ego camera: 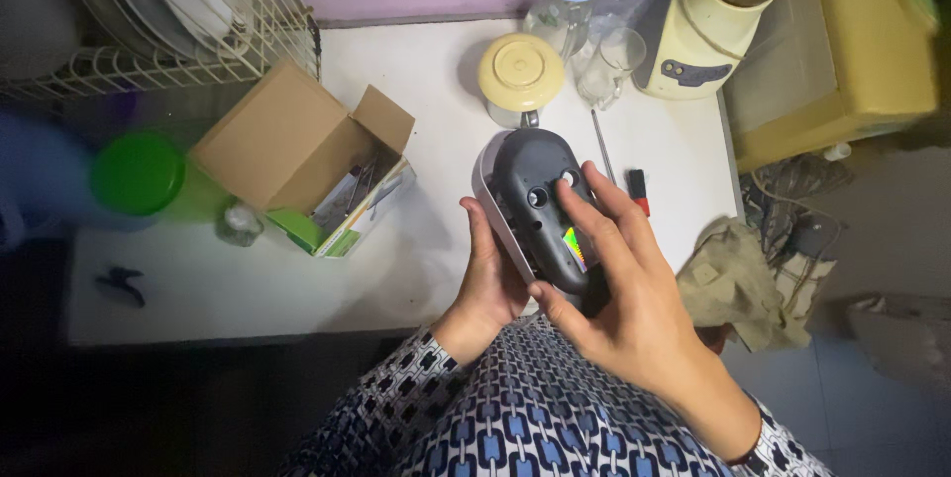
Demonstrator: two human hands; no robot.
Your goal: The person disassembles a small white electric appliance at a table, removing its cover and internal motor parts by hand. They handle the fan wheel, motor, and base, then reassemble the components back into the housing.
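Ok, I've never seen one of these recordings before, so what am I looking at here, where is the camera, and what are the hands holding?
There is one picture, taken by a camera worn on a person's head, looking down at their own two bare hands over a white counter. No machine is involved. The left hand cradles a dark grey appliance body with a white rim from below, underside turned up. The right hand lies over it, fingers on its dark surface. Around them on the counter: an open cardboard box, a green-lidded container, a jar with a pale yellow lid, a clear glass, a cream-coloured appliance base and a crumpled cloth. A wire dish rack sits at the back left.
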